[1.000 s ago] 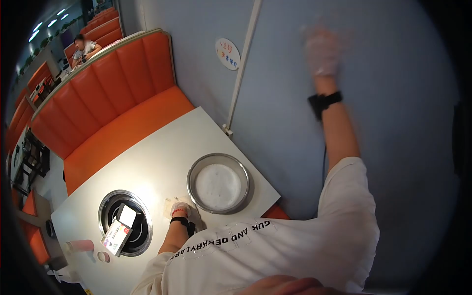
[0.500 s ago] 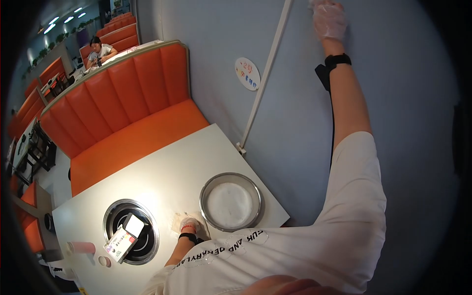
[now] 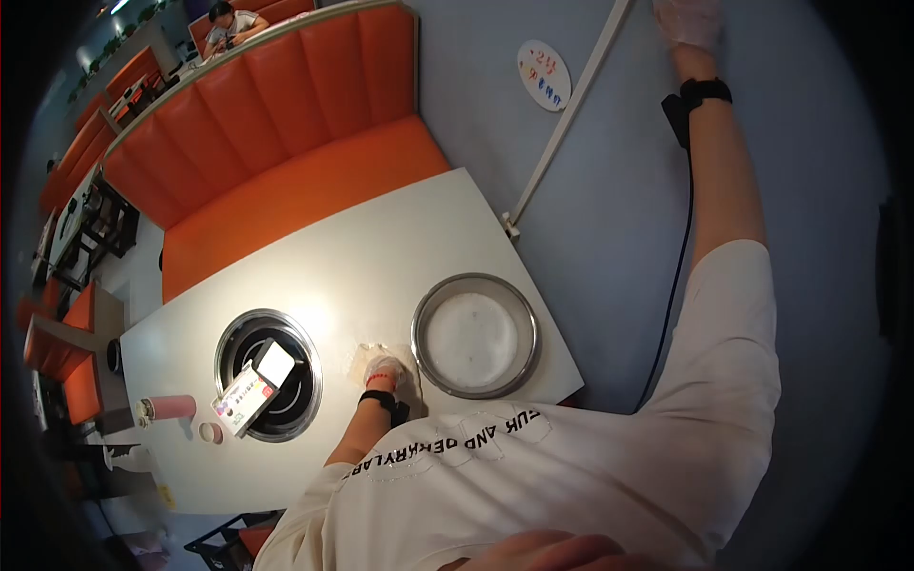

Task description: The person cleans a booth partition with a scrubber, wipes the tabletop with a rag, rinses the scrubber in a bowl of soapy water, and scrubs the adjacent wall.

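Observation:
In a clear plastic glove, my left hand (image 3: 384, 369) rests low on the white table (image 3: 362, 238), its fingers closed on a crumpled beige cloth (image 3: 364, 358). Just right of it stands a round metal basin (image 3: 473, 335) with a whitish bottom. My right arm stretches far up along the grey-blue wall (image 3: 590, 209). The gloved right hand (image 3: 687, 24) is at the top edge of the view, against or close to the wall. Its fingers are cut off by the frame, so what they hold is hidden. Both wrists wear black straps.
A round cooker (image 3: 228, 328) is sunk in the table, with a printed box (image 3: 246, 400) lying across it. Left of it are a pink bottle (image 3: 173, 407) and a small round lid (image 3: 210, 433). Behind is an orange bench (image 3: 314, 171). A person (image 3: 228, 27) sits farther back.
The view has tilted down, so the wall sign, bench and basin appear shifted. My left hand remains on the cloth beside the basin. My right hand remains raised at the wall.

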Demonstrator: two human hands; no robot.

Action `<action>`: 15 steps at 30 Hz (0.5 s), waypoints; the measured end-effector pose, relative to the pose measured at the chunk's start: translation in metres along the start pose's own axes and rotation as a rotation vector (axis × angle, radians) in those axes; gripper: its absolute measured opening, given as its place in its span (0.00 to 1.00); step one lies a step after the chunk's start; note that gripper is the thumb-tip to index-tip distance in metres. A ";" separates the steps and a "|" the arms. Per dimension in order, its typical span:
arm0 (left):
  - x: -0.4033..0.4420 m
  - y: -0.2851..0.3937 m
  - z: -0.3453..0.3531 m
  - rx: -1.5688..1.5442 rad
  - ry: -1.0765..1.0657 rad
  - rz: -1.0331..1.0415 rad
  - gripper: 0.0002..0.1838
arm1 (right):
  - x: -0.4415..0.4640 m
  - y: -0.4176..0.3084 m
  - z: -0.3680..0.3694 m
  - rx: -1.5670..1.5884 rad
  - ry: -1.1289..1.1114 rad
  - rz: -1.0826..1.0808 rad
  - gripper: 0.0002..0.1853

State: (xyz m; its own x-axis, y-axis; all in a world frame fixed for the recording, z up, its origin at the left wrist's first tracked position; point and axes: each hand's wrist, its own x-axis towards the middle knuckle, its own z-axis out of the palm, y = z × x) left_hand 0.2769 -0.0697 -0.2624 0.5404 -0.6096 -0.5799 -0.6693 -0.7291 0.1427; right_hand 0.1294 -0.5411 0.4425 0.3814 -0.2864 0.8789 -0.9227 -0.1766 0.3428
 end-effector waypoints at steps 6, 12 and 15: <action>-0.007 0.007 -0.013 0.010 -0.043 -0.032 0.18 | -0.101 -0.031 0.099 0.284 0.147 -0.346 0.06; -0.010 0.007 -0.018 0.016 -0.056 -0.068 0.20 | -0.323 -0.097 0.212 -0.218 -0.212 -0.384 0.09; -0.008 0.004 -0.016 -0.003 -0.107 -0.114 0.22 | -0.310 -0.075 0.160 0.447 -0.628 -0.369 0.10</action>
State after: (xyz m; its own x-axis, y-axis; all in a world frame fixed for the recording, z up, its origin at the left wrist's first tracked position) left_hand 0.2779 -0.0731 -0.2444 0.5550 -0.4864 -0.6748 -0.6055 -0.7925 0.0733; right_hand 0.0896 -0.5894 0.0912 0.7356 -0.5831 0.3448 -0.6745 -0.6782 0.2918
